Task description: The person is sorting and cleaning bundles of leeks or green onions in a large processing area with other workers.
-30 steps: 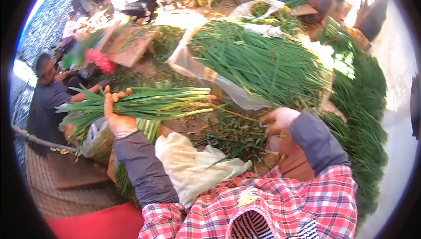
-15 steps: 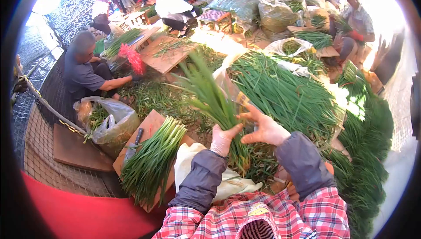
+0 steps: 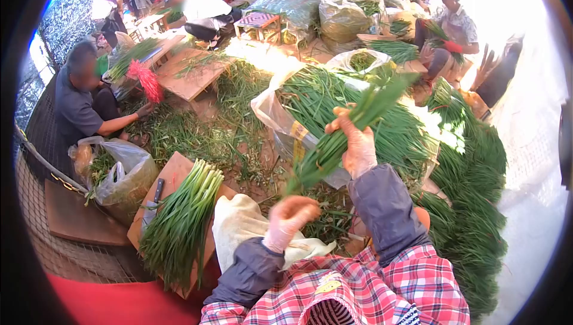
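My right hand (image 3: 353, 145) is wrapped around a bunch of garlic chives (image 3: 327, 155), which slants from lower left to upper right. Below the bunch's lower end is my left hand (image 3: 291, 220), slightly blurred, its fingers curled together; whether anything small is in them I cannot make out. A large heap of long chives (image 3: 382, 125) lies beyond my right hand on plastic sheeting. To my left, a pile of chives (image 3: 188, 223) with pale stem ends rests on a wooden board (image 3: 173, 176), beside a knife (image 3: 158, 191).
Trimmed leaves (image 3: 197, 134) litter the ground ahead. A clear plastic bag (image 3: 122, 170) of greens stands at left, near a seated person (image 3: 83, 98) with red ties (image 3: 145, 80). Tied bunches (image 3: 471, 205) line the right side. Other people sit at the back among filled bags (image 3: 343, 17).
The chive bunch has passed from my left hand to my right and tilted over to the right. My left hand has dropped lower and curled. The view has shifted right.
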### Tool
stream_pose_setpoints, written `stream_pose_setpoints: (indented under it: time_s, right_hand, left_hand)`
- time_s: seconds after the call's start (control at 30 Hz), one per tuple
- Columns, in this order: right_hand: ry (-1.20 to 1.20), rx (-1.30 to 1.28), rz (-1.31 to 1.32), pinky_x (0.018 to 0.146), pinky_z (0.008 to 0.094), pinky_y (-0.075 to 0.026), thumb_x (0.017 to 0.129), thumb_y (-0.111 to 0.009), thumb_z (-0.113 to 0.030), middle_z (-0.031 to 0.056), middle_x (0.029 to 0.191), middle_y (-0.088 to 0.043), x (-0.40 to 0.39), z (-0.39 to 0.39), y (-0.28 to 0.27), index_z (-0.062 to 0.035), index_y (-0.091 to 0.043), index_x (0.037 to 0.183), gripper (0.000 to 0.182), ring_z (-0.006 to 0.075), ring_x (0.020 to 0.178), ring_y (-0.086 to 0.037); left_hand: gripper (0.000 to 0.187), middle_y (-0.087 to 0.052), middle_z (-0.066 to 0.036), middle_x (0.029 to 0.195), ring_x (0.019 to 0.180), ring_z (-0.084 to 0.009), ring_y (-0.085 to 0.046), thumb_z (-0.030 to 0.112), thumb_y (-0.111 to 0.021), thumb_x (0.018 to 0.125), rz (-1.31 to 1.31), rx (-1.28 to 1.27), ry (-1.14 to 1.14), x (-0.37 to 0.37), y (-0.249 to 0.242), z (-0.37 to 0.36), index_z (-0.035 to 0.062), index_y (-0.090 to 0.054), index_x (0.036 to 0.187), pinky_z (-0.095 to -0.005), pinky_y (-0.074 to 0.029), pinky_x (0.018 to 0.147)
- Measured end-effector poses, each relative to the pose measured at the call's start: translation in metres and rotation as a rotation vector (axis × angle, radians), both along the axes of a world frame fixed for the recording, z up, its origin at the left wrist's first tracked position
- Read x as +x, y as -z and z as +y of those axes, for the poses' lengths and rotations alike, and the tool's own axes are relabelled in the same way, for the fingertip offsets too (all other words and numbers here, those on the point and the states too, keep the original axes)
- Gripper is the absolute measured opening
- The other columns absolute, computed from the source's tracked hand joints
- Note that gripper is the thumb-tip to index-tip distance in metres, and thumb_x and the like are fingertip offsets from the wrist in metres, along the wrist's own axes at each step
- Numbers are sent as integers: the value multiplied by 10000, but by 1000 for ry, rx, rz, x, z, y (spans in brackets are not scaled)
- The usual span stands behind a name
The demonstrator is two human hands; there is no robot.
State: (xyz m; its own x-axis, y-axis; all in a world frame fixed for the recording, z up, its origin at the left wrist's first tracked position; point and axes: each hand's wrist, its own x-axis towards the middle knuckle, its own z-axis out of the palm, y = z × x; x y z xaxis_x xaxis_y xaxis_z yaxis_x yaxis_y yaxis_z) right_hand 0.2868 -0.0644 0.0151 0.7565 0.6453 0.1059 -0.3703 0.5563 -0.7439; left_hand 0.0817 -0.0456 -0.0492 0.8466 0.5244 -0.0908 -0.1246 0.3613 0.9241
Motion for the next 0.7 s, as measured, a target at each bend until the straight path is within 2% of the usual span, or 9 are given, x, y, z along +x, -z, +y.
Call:
stream_pose_setpoints:
  time_s: [0.03, 0.1, 0.13, 0.23, 0.37, 0.47, 0.57, 0.6, 0.7]
  right_hand:
    - [57, 59, 11, 705, 361, -519, 839, -669, -113, 75, 907, -600, -2, 0, -4, -51, -511, 1086, 299, 176, 709, -580]
    - [130, 160, 12, 846, 383, -484, 877, -624, -143, 35, 847, -545, -23, -10, -12, -55, -507, 1029, 211, 180, 837, -551]
    - [85, 226, 1, 874, 393, -468, 880, -619, -142, 41, 854, -545, -31, -17, -7, -53, -513, 1006, 188, 191, 871, -543]
    - [-45, 287, -136, 948, 427, -414, 884, -603, -109, 68, 920, -560, -62, -47, 22, -50, -553, 948, 101, 228, 972, -514]
    - [-336, -18, -687, 1039, 421, -325, 900, -532, -121, 119, 1173, -572, -91, -94, 66, -52, -592, 1056, 180, 300, 1187, -468]
    - [-413, -258, -1592, 1034, 420, -341, 772, -618, -142, 134, 1241, -540, -62, -96, 70, -96, -587, 1166, 398, 352, 1216, -454]
    - [-311, -659, -996, 1044, 409, -332, 748, -700, -134, 162, 1306, -480, -40, -110, 74, -65, -417, 1338, 658, 285, 1234, -442]
    - [-513, -719, -584, 1045, 408, -325, 776, -710, -133, 176, 1334, -454, -21, -106, 105, -38, -295, 1403, 758, 265, 1256, -414]
    - [-880, -458, -129, 1034, 380, -318, 787, -707, -239, 142, 1358, -438, -19, -89, 115, -41, -191, 1446, 861, 226, 1258, -397]
  left_hand:
    - [416, -614, -174, 1117, 1029, -243, -595, 242, -621, 865, -10, -130, 309, 4, 15, 2, -8, -531, 1185, -368, -456, 914]
    - [617, -511, -186, 1277, 1155, -263, -518, 377, -610, 860, -326, -512, 460, 27, 51, -10, 7, -413, 1313, -396, -401, 989]
    - [763, -418, -177, 1369, 1244, -282, -435, 467, -614, 832, -445, -646, 485, 43, 70, -8, 22, -317, 1376, -425, -346, 1040]
    - [748, -441, -164, 1354, 1232, -297, -446, 497, -616, 816, -785, -741, 283, 66, 47, 0, 34, -367, 1348, -445, -343, 1043]
    - [533, -495, -150, 1297, 1157, -269, -505, 369, -614, 861, -658, -826, -64, 59, 28, 22, 67, -458, 1271, -474, -386, 1006]
    - [433, -618, -72, 1032, 789, -163, -586, 111, -590, 858, -403, -735, -72, 40, 42, 51, 81, -465, 1271, -375, -505, 749]
    - [484, -626, -71, 931, 708, -155, -588, 65, -608, 819, -136, -474, -93, 12, 2, 72, 77, -461, 1280, -330, -511, 632]
    - [462, -623, -81, 892, 655, -161, -587, 49, -640, 791, -63, -401, -91, 6, -14, 74, 65, -503, 1232, -308, -500, 562]
    - [432, -617, -85, 856, 633, -164, -595, 37, -671, 763, 235, -111, 107, -2, -34, 67, 52, -541, 1175, -289, -491, 530]
